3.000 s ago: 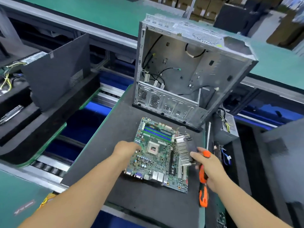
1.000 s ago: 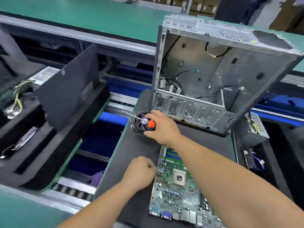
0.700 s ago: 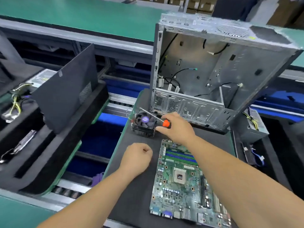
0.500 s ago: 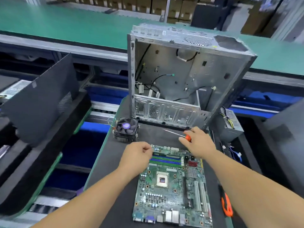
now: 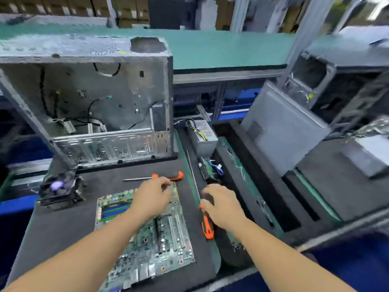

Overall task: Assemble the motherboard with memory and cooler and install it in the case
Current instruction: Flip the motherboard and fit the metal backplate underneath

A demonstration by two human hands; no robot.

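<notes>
The green motherboard (image 5: 147, 239) lies flat on the black foam mat (image 5: 63, 224), with blue memory slots at its left. My left hand (image 5: 150, 198) rests over its far right corner with the fingers bent down; blur hides whether they grip the edge. My right hand (image 5: 223, 204) hovers to the right of the board, fingers loosely spread and holding nothing. The cooler (image 5: 60, 189), a black fan on a heatsink, sits on the mat's far left. Behind the board stands the open metal case (image 5: 101, 144). An orange-handled screwdriver (image 5: 166, 177) lies between board and case.
A second, longer orange-handled screwdriver (image 5: 207, 228) lies along the mat's right edge, partly under my right hand. A power supply (image 5: 203, 135) and a small part with wires (image 5: 208, 168) sit in the black foam tray on the right. Another case (image 5: 345, 98) stands far right.
My right hand has let go of the screwdriver, which now lies on the mat behind the board, and moved right. My left hand shifted to the board's far right corner. The view swung right.
</notes>
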